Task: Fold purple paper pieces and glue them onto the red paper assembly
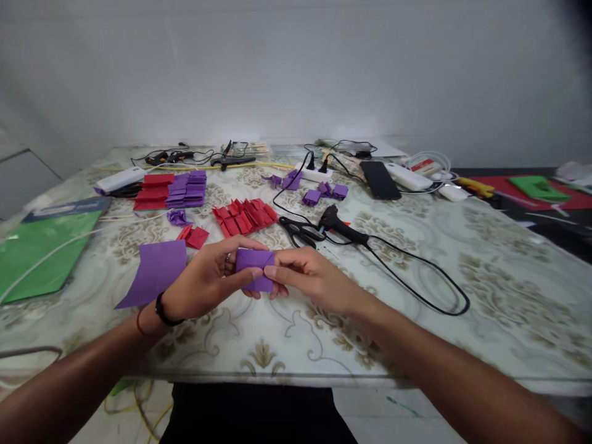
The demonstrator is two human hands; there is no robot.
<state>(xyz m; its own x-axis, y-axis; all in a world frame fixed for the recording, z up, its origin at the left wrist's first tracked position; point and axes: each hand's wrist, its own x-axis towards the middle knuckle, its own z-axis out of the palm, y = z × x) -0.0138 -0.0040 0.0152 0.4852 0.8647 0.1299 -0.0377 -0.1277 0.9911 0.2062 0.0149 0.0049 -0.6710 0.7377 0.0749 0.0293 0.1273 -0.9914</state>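
Note:
A small folded purple paper point(254, 265) is held above the near part of the table between both hands. My left hand point(203, 280) pinches its left side with thumb and fingers closed on it. My right hand point(308, 277) grips its right edge the same way. A flat purple sheet point(155, 271) lies just left of my left hand. Beyond the hands lie a row of folded red pieces point(245, 216), black scissors point(300, 231) and a black glue gun point(340, 225) with its cord.
Stacks of red and purple paper point(178, 188) sit at the back left, green sheets point(32, 259) at the far left. A power strip point(314, 174), a phone point(380, 180), chargers and cables crowd the back. The glue gun's cord point(435, 290) loops at right.

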